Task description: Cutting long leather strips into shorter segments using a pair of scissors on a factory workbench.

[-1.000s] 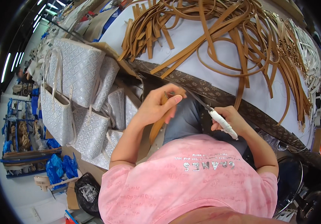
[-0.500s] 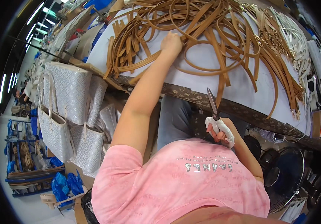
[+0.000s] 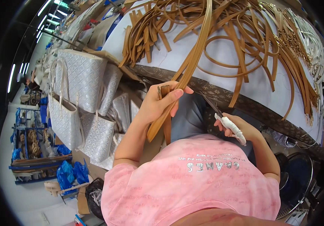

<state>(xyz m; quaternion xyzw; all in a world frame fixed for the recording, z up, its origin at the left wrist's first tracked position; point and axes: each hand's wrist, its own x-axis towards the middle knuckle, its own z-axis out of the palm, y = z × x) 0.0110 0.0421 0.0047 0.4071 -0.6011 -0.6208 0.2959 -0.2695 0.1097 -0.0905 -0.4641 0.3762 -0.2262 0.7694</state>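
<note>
My left hand [image 3: 161, 102] is closed around tan leather straps [image 3: 192, 62], in front of the table edge. Their cut ends hang below the hand, and the rest runs up onto the table. In my right hand [image 3: 234, 126] is a pair of scissors [image 3: 211, 102], handles wrapped in white and dark blades pointing up and left toward the straps. The blade tips are near the left hand's fingers, apart from them. A large heap of tan straps [image 3: 241, 49] lies looped and tangled on the white tabletop [image 3: 162, 60].
Straps with gold metal fittings [image 3: 301, 71] and white straps [image 3: 318, 49] lie at the table's right. Pale patterned tote bags [image 3: 80, 81] stand at the left. A black fan [image 3: 297, 182] is at lower right, a blue rack [image 3: 39, 147] at far left.
My left hand has come back from the heap toward my body, drawing straps over the table edge. The scissors in my right hand have tilted left toward them.
</note>
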